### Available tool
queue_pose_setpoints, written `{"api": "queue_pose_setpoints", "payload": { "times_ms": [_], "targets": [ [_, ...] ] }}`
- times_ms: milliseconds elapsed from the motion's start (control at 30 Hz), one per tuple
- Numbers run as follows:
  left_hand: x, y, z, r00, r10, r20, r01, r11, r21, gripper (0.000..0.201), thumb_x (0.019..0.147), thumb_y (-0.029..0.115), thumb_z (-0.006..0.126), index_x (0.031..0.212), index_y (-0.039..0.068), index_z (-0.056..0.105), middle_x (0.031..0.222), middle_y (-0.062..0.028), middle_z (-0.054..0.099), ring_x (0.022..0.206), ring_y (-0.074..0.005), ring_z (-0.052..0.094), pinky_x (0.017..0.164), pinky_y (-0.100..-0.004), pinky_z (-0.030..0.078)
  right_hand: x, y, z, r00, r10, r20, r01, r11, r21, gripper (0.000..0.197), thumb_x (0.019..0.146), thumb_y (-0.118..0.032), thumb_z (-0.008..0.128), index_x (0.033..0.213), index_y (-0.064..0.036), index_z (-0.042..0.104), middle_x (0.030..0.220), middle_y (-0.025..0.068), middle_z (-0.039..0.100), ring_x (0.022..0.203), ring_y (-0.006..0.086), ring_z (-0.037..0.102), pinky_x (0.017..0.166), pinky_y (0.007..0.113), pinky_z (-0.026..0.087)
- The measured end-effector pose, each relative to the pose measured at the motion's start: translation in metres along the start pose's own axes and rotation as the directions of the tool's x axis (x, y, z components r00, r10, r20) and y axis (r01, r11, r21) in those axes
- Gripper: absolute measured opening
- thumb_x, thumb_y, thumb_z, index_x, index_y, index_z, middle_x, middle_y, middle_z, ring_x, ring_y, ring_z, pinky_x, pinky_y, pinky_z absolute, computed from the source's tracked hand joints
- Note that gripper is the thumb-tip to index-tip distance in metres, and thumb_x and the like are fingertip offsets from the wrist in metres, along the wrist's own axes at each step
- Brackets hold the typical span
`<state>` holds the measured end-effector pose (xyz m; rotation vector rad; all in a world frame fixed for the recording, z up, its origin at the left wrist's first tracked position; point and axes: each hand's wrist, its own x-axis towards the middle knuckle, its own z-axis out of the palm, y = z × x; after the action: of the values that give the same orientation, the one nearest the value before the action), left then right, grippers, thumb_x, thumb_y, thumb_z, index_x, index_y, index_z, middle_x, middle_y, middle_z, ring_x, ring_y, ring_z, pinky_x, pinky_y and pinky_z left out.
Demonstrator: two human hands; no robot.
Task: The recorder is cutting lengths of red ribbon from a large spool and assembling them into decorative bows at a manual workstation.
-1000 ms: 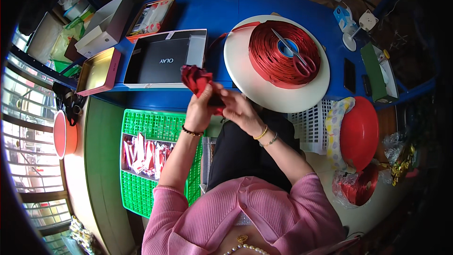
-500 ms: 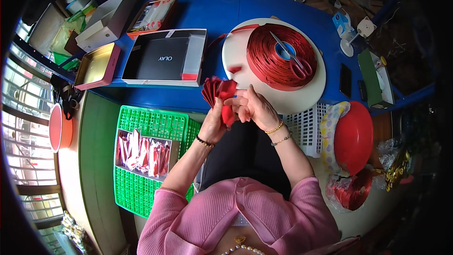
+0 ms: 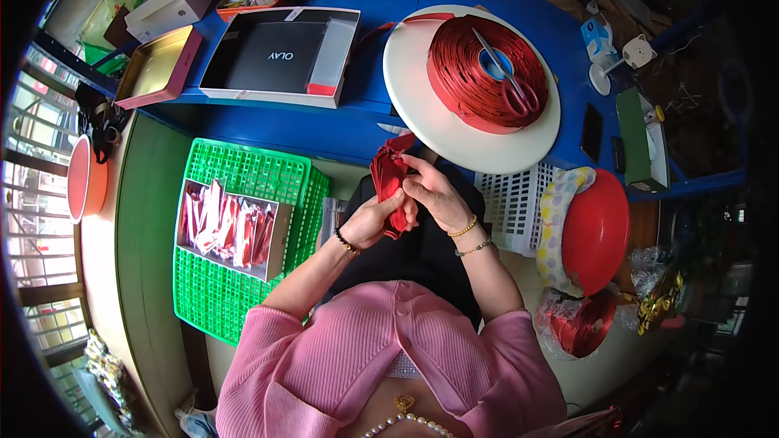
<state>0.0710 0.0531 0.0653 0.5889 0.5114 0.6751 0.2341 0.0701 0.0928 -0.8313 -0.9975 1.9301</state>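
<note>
A bundle of folded red ribbon (image 3: 388, 177) is held over my lap, just in front of the blue table's near edge. My left hand (image 3: 370, 222) is closed around its lower part, thumb on top. The fingers of my right hand (image 3: 436, 197) close on the bundle's right side; the fingertips are partly hidden behind it. Beyond my hands, a large roll of red ribbon (image 3: 451, 73) lies on a white round board (image 3: 406, 85). Scissors (image 3: 518, 97) with dark red handles rest across the roll.
The blue table (image 3: 377, 61) carries a shallow black-and-white box (image 3: 272, 57) and a pink-edged tray (image 3: 158, 69). At left, a green crate (image 3: 243, 154) holds a box of red wrapped pieces (image 3: 227, 223). A red basin (image 3: 596, 231) and white basket (image 3: 515, 203) stand right.
The bundle, earlier fanned out at its upper left, is now gathered more upright. My right fingers have moved from loosely beside it to closed on it. The whole view has shifted.
</note>
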Motion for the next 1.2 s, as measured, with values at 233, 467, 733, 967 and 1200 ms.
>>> {"api": "queue_pose_setpoints", "payload": {
  "times_ms": [233, 467, 733, 967, 1200],
  "targets": [
    [-0.021, -0.027, 0.003, 0.993, -0.121, 0.011, 0.114, 0.962, 0.249, 0.028, 0.095, 0.028, 0.045, 0.092, 0.003, 0.056, 0.090, -0.0057, 0.058, 0.084, -0.0126, 0.055, 0.076, -0.0266, 0.043, -0.008, 0.022, 0.011, 0.979, -0.065, -0.194, 0.028, 0.982, -0.189, 0.026, 0.084, -0.004, 0.057, 0.110, 0.0029, 0.057, 0.088, 0.0033, 0.063, 0.076, 0.0066, 0.057, 0.070, 0.021, 0.048],
    [-0.031, -0.031, 0.003, 0.983, 0.000, -0.183, 0.016, 0.997, 0.081, 0.021, 0.093, 0.014, 0.047, 0.111, 0.003, 0.051, 0.096, -0.0018, 0.059, 0.085, -0.0088, 0.056, 0.076, -0.0242, 0.045, -0.020, 0.057, 0.021, 0.897, -0.414, -0.153, 0.187, 0.671, -0.717, 0.023, 0.084, -0.007, 0.057, 0.106, -0.0018, 0.061, 0.101, 0.0132, 0.062, 0.094, 0.0222, 0.059, 0.082, 0.031, 0.048],
    [-0.048, -0.041, 0.002, 0.969, -0.176, -0.171, 0.165, 0.983, -0.077, 0.019, 0.093, 0.011, 0.044, 0.108, 0.002, 0.051, 0.094, -0.0084, 0.062, 0.081, -0.0158, 0.061, 0.077, -0.0289, 0.048, -0.032, 0.060, 0.018, 0.954, -0.295, 0.048, 0.175, 0.421, -0.890, 0.045, 0.086, -0.016, 0.055, 0.124, 0.0041, 0.041, 0.119, 0.0211, 0.049, 0.111, 0.0352, 0.047, 0.095, 0.039, 0.037],
    [-0.047, -0.041, 0.003, 0.959, -0.183, -0.215, 0.139, 0.968, -0.207, 0.016, 0.094, 0.011, 0.042, 0.100, 0.001, 0.053, 0.083, -0.0096, 0.061, 0.075, -0.0190, 0.062, 0.073, -0.0303, 0.050, -0.044, 0.022, 0.027, 0.769, -0.577, 0.276, 0.275, -0.092, -0.957, 0.041, 0.071, -0.012, 0.069, 0.110, -0.0066, 0.060, 0.128, 0.0170, 0.043, 0.121, 0.0375, 0.039, 0.098, 0.043, 0.033],
    [-0.039, -0.025, -0.003, 0.987, -0.141, -0.076, 0.139, 0.990, -0.032, 0.016, 0.094, 0.014, 0.044, 0.101, 0.001, 0.051, 0.087, -0.0090, 0.061, 0.080, -0.0182, 0.061, 0.077, -0.0309, 0.048, -0.007, 0.004, 0.016, 0.839, -0.297, 0.455, 0.450, -0.092, -0.889, 0.017, 0.072, -0.017, 0.068, 0.087, -0.0087, 0.068, 0.128, 0.0100, 0.048, 0.126, 0.0299, 0.035, 0.097, 0.041, 0.032]
  ]
}}
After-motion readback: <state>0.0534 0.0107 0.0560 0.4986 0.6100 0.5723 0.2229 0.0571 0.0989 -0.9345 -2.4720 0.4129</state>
